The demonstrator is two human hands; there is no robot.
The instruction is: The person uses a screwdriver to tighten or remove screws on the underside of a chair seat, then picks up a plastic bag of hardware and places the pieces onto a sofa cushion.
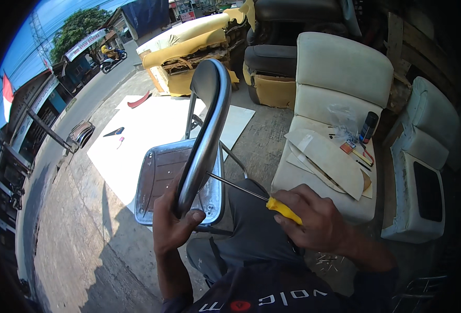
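Hands: left hand (pixel 174 221) was closed around the lower end of the chair's curved metal backrest (pixel 205 130); right hand (pixel 314 221) gripped the yellow handle of a screwdriver (pixel 251 195).
Screwdriver: its thin shaft ran toward 10 o'clock, tip touching the backrest's inner edge.
Chair: bare metal frame, seat pan (pixel 160 180) stripped of padding, lying at 9 o'clock of the right hand, over the person's lap.
Progress: cushions looked already removed; prying or unscrewing at the backrest seemed under way, not finished.
Nearby: white cushioned seat (pixel 340 73) at 1 o'clock, with a spray can (pixel 368 127) and paper patterns (pixel 334 159) on it.
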